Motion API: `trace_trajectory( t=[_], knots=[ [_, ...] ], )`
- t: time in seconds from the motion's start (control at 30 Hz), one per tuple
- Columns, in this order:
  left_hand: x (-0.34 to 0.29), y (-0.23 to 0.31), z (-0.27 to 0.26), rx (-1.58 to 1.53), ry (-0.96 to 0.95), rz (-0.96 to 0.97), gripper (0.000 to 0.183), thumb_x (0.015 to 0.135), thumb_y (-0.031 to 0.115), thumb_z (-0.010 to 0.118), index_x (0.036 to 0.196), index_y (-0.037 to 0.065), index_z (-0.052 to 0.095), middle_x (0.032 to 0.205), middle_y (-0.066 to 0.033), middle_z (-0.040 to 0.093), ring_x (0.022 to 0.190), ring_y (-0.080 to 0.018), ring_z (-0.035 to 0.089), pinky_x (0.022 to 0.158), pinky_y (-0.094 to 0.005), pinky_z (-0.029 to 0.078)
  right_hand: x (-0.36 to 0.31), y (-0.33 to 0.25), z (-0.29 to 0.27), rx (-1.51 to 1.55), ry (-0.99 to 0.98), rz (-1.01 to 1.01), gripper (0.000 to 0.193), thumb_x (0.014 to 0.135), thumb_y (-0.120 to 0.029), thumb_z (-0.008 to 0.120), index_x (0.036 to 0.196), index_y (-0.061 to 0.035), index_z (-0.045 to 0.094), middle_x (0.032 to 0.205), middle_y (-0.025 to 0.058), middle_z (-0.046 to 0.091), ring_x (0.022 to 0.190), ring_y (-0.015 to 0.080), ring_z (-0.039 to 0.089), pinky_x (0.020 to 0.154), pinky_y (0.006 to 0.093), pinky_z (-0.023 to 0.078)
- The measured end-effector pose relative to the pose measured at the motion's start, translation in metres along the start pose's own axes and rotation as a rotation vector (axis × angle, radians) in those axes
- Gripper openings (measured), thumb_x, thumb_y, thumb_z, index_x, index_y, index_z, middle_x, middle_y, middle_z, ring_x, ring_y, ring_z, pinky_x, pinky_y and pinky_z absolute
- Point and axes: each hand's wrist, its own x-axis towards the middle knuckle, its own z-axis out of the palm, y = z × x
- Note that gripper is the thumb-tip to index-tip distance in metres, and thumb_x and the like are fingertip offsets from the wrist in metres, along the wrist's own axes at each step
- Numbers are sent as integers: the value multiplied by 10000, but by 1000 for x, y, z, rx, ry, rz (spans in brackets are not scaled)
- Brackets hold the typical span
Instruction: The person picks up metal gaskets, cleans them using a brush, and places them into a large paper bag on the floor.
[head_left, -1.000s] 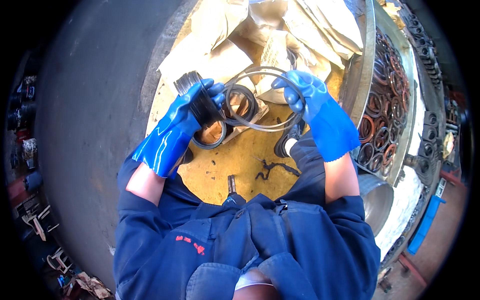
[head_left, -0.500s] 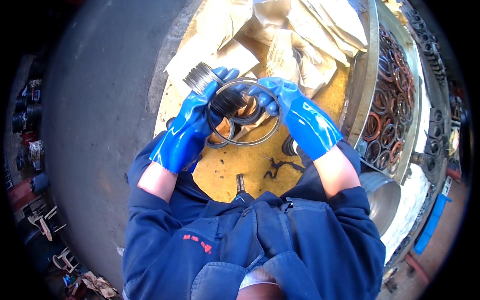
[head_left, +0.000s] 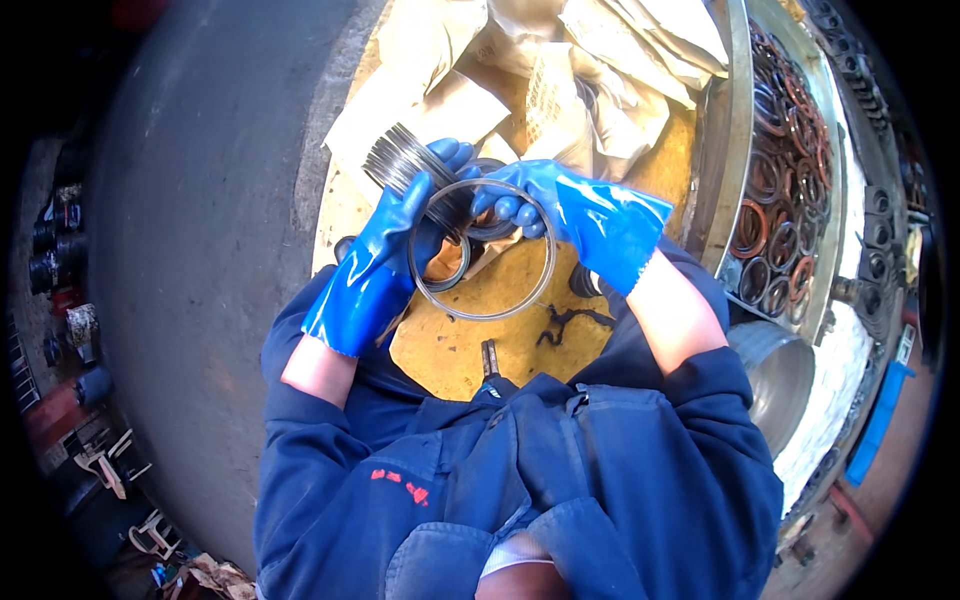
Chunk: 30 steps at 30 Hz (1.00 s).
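A stack of thin dark metal rings (head_left: 392,160) is gripped in my left hand (head_left: 375,245), in a blue rubber glove. One thin metal ring (head_left: 482,317) stands apart from the stack, facing up toward me between the two hands. Its upper right part lies at the curled fingers of my right hand (head_left: 545,200), gloved the same way, which pinch it near the stack. The left thumb rests by its upper left edge. Below the hands, more rings (head_left: 452,280) lie on the yellow surface (head_left: 440,350), partly hidden by the left glove and the stack.
Crumpled brown paper bags (head_left: 625,105) lie beyond the hands. To the right stands a metal tray (head_left: 735,130) of many black and reddish rings, with a shiny metal cylinder (head_left: 775,375) nearer me. A metal-tipped tool (head_left: 489,358) and a black strip (head_left: 570,322) lie close to my body.
My right hand has shifted slightly left, toward the stack. The ring between my hands has tilted and moved slightly down; two ring outlines showed there before, and they now look like one.
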Motion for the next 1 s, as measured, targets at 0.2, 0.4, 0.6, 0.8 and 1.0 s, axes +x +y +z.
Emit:
trace_trajectory(
  t=[0.2, 0.4, 0.6, 0.8, 1.0],
  knots=[
    [-3, 7, 29, 353, -153, -90, 653, 896, 247, 792, 1428, -8, 511, 1355, -177, 627, 1248, -288, 625, 1126, -442, 479, 43, 11, -65, 643, -670, 578, 719, 1061, -491, 471, 1469, 94, 379, 1308, 277, 594, 1156, 403, 669, 983, 483, 604],
    [1, -5, -3, -17, 94, -105, 482, 970, 84, 675, 1410, -18, 506, 1370, -212, 604, 1252, -311, 633, 1035, -417, 577, 7, -4, 34, -108, 810, -97, 582, 1036, -518, 534, 1302, -7, 614, 1061, 144, 743, 747, 150, 721, 604, 276, 621],
    [19, -23, -26, -318, 193, 48, 515, 988, 66, 632, 1472, 44, 454, 1463, -209, 541, 1343, -346, 557, 1108, -482, 522, 2, 49, 35, -386, 938, -414, 434, 1017, -367, 631, 1268, -12, 616, 1110, 130, 732, 914, 188, 725, 792, 318, 605],
    [26, -22, -27, -201, 308, 169, 560, 994, 84, 621, 1510, 48, 405, 1473, -227, 515, 1361, -342, 540, 1105, -461, 525, 10, 82, 56, -305, 919, -608, 362, 1061, -270, 557, 1272, 22, 598, 1058, 146, 718, 941, 209, 709, 827, 334, 596],
    [23, 4, -12, -339, 327, -12, 423, 1044, 260, 574, 1388, 14, 563, 1398, -214, 599, 1257, -348, 615, 1057, -477, 544, -5, 44, 47, -619, 869, -412, 310, 1044, -262, 568, 1156, 1, 688, 934, 98, 737, 768, 149, 667, 687, 260, 528]
  ],
)
